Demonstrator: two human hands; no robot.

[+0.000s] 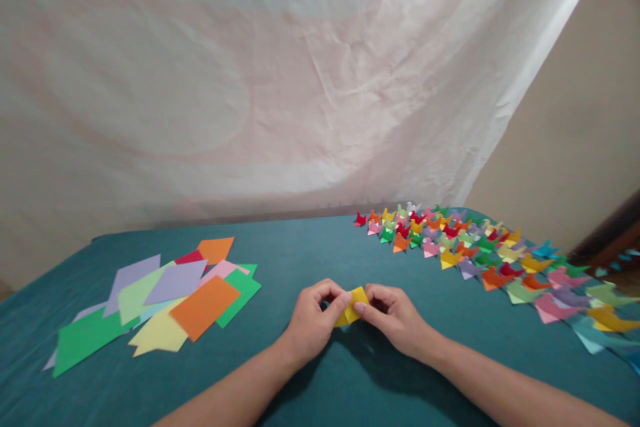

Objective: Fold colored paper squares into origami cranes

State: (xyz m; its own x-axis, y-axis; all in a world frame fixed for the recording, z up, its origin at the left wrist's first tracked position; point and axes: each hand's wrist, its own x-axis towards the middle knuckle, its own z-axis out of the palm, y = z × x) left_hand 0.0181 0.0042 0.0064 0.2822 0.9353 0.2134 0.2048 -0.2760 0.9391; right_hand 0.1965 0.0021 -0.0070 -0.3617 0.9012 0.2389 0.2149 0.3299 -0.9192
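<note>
A small folded piece of yellow paper [353, 304] is held just above the teal tablecloth [310, 247], near the front middle. My left hand [315, 320] pinches its left side with fingers curled. My right hand [393, 319] pinches its right side in the same way. Both hands meet over the paper, and part of it is hidden behind my fingers.
A loose spread of flat coloured paper sheets [165, 300] lies on the left. Several folded paper figures in many colours [480, 250] stand in rows along the right side, running to the table's right edge. A wrinkled white cloth [280, 80] hangs behind the table.
</note>
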